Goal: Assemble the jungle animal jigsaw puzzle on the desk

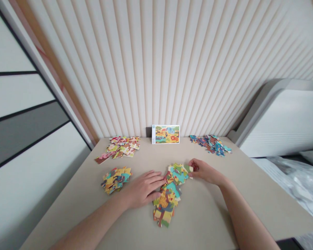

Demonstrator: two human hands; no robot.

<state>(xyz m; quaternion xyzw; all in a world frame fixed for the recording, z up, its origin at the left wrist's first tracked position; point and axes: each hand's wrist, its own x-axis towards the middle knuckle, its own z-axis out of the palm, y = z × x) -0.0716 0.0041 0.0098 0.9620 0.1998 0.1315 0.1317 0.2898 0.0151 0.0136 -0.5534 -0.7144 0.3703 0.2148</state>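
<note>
A joined strip of colourful jigsaw pieces (169, 194) lies in the middle of the beige table (211, 218). My left hand (143, 189) rests flat beside it, fingers stretched out and touching its left edge. My right hand (205, 171) pinches a puzzle piece (189, 168) at the strip's upper right end. A small pile of yellow and orange pieces (116, 178) sits just left of my left hand.
A pile of pink and yellow pieces (120, 147) lies at the back left, a pile of blue pieces (211, 144) at the back right. A reference picture card (165, 134) leans against the ribbed wall. A white and grey unit (284, 118) stands to the right.
</note>
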